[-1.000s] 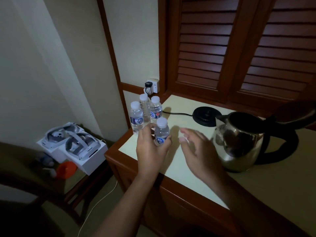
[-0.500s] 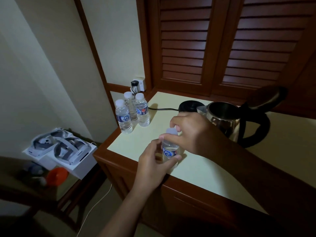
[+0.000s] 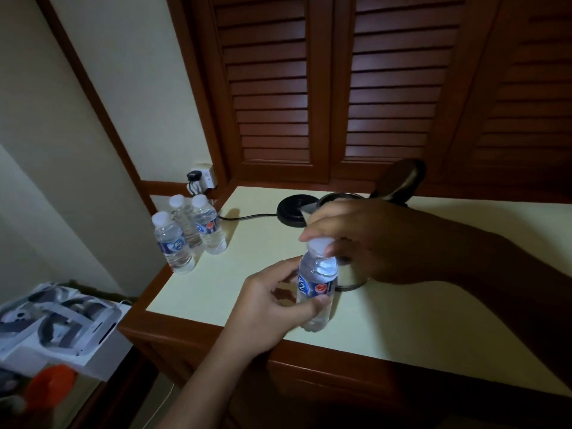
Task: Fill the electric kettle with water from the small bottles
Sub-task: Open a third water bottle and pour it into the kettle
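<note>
Clear plastic bottle (image 3: 316,289) stands upright near the front edge of the worktop (image 3: 402,329). Left hand (image 3: 272,305) wraps around its middle. Right hand (image 3: 356,239) pinches the white cap (image 3: 320,244). Behind that hand, mostly hidden, is what looks like the kettle (image 3: 343,199). Three more bottles (image 3: 188,233) stand at the back left corner.

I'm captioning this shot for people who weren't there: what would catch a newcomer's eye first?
First, the two hands at the middle: the left hand grips a small water bottle near the counter's front edge while the right hand pinches its white cap. Next, three more capped bottles standing together at the counter's left corner. Behind the right hand, the kettle is mostly hidden, its lid up.
</note>
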Demonstrator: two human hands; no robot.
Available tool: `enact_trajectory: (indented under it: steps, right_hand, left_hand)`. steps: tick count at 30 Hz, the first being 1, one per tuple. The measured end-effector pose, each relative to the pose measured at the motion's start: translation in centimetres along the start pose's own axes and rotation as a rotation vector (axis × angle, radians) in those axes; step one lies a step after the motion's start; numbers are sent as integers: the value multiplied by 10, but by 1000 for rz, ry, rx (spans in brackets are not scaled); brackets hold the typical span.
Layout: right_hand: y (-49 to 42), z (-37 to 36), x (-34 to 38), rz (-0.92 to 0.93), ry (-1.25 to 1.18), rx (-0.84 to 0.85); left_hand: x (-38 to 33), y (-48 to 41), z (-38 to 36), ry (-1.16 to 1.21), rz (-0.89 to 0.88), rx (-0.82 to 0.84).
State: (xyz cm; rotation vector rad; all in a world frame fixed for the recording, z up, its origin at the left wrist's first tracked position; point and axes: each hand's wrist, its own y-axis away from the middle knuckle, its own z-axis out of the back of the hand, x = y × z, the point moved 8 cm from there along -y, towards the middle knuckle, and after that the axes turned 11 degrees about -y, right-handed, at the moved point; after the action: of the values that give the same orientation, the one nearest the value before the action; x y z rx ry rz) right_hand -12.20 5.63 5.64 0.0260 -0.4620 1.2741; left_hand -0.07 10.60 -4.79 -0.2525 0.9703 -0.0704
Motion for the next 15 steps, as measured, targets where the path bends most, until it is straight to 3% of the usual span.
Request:
enact_trajectory:
  steps: [3,7,15]
  right_hand:
    - [21,13,1,-61,-121,-47]
    - [46,23,6,-68,-59,-99]
    - [118,4,-37,-302,-187,-651]
  left_hand:
    - [-17,-5,-11,18,-32,77]
    - [-30,-10,-28,43,-65,132]
    - [-22,-18,-53,83,-2,162]
